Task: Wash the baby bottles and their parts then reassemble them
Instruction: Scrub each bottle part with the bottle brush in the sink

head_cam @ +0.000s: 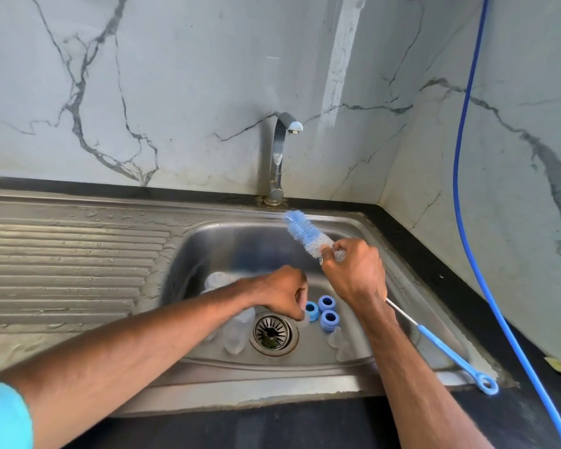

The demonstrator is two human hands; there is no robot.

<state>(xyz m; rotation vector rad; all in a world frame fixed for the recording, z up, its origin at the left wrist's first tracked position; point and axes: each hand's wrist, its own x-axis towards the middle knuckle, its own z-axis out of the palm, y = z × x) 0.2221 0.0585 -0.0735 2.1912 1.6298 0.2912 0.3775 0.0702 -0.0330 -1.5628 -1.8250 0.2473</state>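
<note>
Right hand (353,273) grips blue-and-white bristled wire bottle brush (305,233); left hand (282,293) curled, contents indeterminate (scrub low over steel basin (208,241)).

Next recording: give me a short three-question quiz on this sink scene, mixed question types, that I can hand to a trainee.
1. True or false: water is running from the chrome tap.
2. How many blue plastic screw rings lie in the stainless steel sink basin? A two, B three, C five.
3. Which hand grips the long blue-and-white bottle brush?
Key: 1 false; 2 B; 3 the right hand.
</note>
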